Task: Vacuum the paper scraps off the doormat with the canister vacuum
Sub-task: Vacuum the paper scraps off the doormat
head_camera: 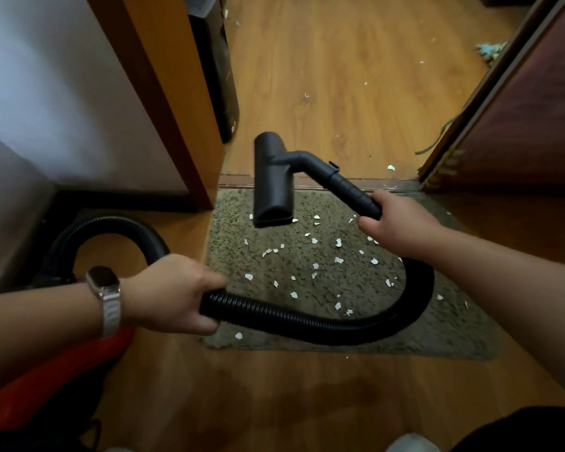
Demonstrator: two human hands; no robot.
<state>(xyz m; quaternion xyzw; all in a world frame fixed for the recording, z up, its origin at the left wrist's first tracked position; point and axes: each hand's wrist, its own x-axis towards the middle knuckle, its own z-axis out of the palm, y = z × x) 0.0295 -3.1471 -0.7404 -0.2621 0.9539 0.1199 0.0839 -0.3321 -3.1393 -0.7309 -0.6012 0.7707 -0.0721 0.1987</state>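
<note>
Nearest, low left: one red canister vacuum (46, 380) on the wood floor (274, 402). Just beyond, left hand (173, 293) wrapped around the one black ribbed hose (307, 324), looping over the single doormat (454, 321). On the mat, roughly thirty white paper scraps (313, 265), mostly central; bare pile toward its right edge. Farther, right hand (395, 226) closed around the rigid tube (343, 184); one nozzle (273, 184) over the mat's far edge. Beyond, open floor between door frame (163, 93) left and door (519, 125) right.

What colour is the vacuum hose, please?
The hose is black, clearest in the head view.
</note>
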